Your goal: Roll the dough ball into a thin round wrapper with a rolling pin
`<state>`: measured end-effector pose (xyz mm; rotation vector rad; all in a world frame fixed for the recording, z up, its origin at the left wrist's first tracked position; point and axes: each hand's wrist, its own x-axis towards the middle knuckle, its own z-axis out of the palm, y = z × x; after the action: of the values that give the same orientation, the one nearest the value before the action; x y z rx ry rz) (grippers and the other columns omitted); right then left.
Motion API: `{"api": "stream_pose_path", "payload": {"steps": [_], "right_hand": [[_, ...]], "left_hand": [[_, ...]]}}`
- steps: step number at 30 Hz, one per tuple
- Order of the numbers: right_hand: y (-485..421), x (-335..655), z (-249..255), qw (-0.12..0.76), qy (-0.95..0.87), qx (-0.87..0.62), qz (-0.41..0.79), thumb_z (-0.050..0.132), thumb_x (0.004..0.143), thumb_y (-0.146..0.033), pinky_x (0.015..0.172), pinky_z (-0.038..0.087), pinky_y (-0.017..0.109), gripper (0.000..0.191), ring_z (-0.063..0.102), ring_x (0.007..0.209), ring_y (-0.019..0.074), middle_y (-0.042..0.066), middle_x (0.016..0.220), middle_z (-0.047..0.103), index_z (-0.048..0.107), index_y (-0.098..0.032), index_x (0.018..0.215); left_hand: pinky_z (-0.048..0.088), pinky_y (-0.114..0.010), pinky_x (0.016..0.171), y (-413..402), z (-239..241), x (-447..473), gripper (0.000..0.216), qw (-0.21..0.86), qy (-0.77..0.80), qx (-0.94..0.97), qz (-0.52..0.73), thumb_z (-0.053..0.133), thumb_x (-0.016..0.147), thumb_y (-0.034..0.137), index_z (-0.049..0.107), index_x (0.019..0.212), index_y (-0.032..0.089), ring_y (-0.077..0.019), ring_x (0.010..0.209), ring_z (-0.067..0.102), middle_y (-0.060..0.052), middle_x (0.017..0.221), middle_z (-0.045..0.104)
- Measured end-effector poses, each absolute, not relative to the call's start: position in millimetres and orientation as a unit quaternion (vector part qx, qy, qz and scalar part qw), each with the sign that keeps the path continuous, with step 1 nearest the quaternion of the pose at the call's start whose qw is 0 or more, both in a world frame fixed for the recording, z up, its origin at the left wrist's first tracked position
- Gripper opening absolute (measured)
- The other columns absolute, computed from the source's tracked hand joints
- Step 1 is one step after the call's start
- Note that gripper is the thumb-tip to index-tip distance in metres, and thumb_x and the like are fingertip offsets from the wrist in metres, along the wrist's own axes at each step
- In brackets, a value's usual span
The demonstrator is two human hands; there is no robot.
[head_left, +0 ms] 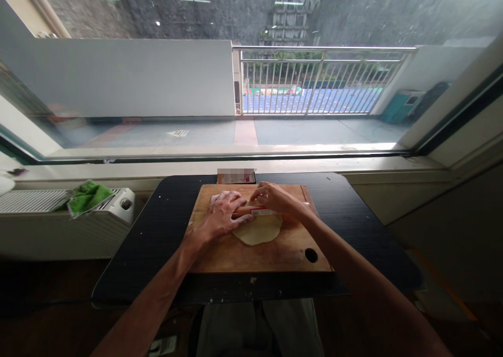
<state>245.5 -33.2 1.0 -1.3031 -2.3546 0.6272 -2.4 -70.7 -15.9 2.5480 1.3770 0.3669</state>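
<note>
left hand [225, 210]: spread over rolling pin [245, 210]
right hand [274, 197]: curled beside it, grip i can't tell
dough [259, 233]: flat on board [251, 263]

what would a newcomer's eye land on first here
Likely the pale dough on the board, with the left hand and right hand at the rolling pin over its far side. Next, the bright green cloth on the radiator at the picture's left, then the wide window beyond the black table.

Smooth matt dough [259, 234], wooden rolling pin [242, 210], wooden board [255, 263], fuzzy cloth [89, 196], shiny metal railing [322, 48]
</note>
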Motion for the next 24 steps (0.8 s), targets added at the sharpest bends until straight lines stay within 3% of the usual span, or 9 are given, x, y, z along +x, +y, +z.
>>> {"api": "stream_pose_path", "payload": {"steps": [12, 18, 24], "right_hand": [[-33, 249, -6, 0.213, -0.824, -0.453, 0.266, 0.066, 0.102, -0.011, 0.081, 0.054, 0.026, 0.029, 0.073, 0.091, 0.0171, 0.008, 0.115, 0.081, 0.091, -0.023, 0.111], [-38, 248, 2, 0.186, -0.838, -0.452, 0.243, 0.069, 0.097, -0.004, 0.077, 0.049, 0.025, 0.039, 0.066, 0.083, 0.0142, 0.006, 0.109, 0.080, 0.093, -0.031, 0.112], [-41, 250, -3, 0.209, -0.841, -0.452, 0.211, 0.074, 0.099, -0.009, 0.078, 0.047, 0.026, 0.033, 0.066, 0.084, 0.0141, 0.007, 0.115, 0.078, 0.092, -0.029, 0.118]], "left_hand": [[0.042, -0.059, 0.125, -70, -15, -3, 0.059, 0.118, 0.474, 0.865, 0.115, 0.058, 0.104, 0.077, 0.074, 0.146, 0.040, -0.0377, 0.149, 0.052, -0.006, 0.159, 0.064], [0.044, -0.059, 0.123, -70, -13, -3, 0.058, 0.119, 0.469, 0.866, 0.123, 0.059, 0.105, 0.074, 0.070, 0.153, 0.044, -0.0361, 0.145, 0.056, -0.006, 0.157, 0.064], [0.041, -0.059, 0.125, -70, -13, -3, 0.060, 0.128, 0.472, 0.864, 0.118, 0.059, 0.104, 0.075, 0.074, 0.148, 0.037, -0.0370, 0.149, 0.054, -0.008, 0.160, 0.063]]}}
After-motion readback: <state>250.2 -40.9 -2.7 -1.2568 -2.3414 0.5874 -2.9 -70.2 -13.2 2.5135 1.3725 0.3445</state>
